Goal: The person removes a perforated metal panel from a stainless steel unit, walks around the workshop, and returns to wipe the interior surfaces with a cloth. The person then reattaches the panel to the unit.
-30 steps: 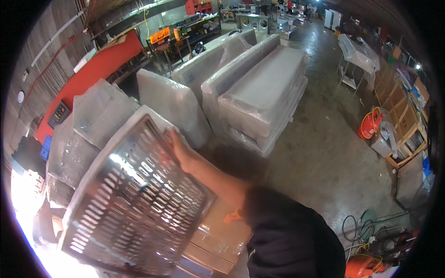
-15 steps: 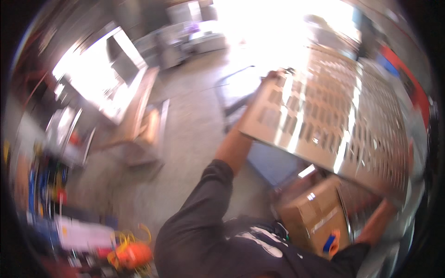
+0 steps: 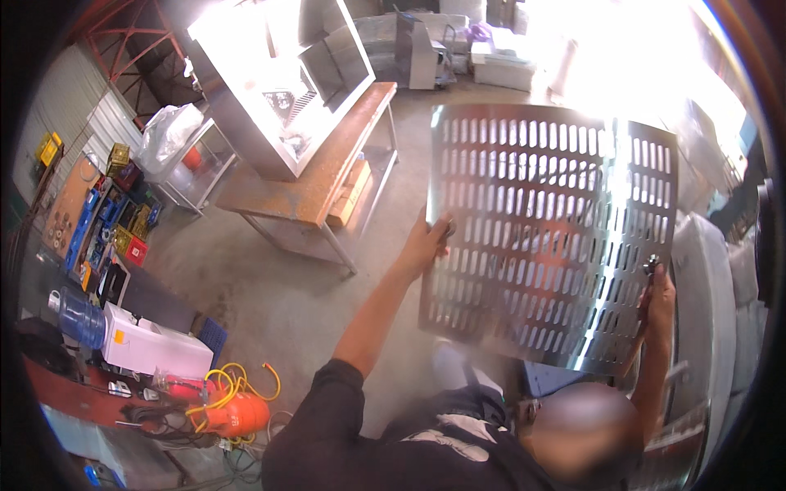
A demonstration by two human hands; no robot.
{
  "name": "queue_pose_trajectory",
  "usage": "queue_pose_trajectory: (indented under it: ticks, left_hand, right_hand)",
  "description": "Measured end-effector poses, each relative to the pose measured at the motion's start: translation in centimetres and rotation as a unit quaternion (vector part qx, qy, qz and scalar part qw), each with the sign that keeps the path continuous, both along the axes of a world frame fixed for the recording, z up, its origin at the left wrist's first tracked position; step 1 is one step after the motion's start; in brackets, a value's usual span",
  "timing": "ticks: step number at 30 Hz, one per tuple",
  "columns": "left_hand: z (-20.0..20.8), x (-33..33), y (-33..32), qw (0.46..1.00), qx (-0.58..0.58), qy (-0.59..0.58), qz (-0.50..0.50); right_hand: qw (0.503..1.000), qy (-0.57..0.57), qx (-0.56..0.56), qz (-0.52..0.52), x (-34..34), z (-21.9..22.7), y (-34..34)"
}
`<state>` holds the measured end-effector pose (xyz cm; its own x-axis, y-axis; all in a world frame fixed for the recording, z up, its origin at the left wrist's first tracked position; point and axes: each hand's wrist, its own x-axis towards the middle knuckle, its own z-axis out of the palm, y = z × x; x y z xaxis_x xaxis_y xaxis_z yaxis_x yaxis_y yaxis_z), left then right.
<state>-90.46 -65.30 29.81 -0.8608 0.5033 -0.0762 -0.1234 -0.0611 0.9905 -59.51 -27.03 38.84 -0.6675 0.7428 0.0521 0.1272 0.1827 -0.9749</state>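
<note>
A shiny rectangular metal panel with rows of rounded slots is held up in front of the person, clear of the grey floor, the left hand grasping its left edge and the right hand gripping its right edge (just below a small dark knob). Beyond the left forearm stands a brown-topped workbench with metal legs, while an orange gas cylinder with a yellow hose sits at lower left.

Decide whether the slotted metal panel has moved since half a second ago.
Yes, leftward in view: the slotted metal panel now appears closer to the workbench.
</note>
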Motion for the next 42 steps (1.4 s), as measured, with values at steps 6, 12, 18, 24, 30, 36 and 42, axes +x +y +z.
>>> queue_pose_trajectory:
  ticks: [6, 12, 18, 24, 30, 36, 42]
  left_hand:
    - [-4.6, -17.1, -4.1, 0.97, 0.054, -0.024, 0.238]
    - [-5.2, -29.4, -11.5, 0.902, -0.004, 0.001, 0.432]
    - [-8.1, -45.3, -16.9, 0.834, -0.094, 0.017, 0.543]
    - [-7.5, -62.1, -20.5, 0.777, -0.11, 0.073, 0.615]
    - [-6.8, -73.9, -25.3, 0.746, -0.047, 0.035, 0.664]
    - [-9.9, -79.9, -29.3, 0.613, -0.205, -0.002, 0.763]
    - [-9.7, -81.7, -30.5, 0.478, -0.25, -0.003, 0.842]
  right_hand:
    - [0.998, -0.031, -0.001, 0.052, -30.4, -6.1, 0.0]
    - [0.978, -0.072, 0.027, 0.193, -58.8, -9.1, -3.8]
    - [0.961, -0.073, 0.045, 0.262, -84.9, -11.6, -10.8]
    - [0.945, -0.078, 0.049, 0.314, -108.3, -10.3, -18.0]
    - [0.909, -0.096, 0.11, 0.39, -129.7, -11.7, -26.1]
    - [0.847, -0.085, 0.163, 0.499, -146.3, -17.6, -36.9]
    - [0.789, -0.041, 0.088, 0.607, -152.4, -20.8, -45.2]
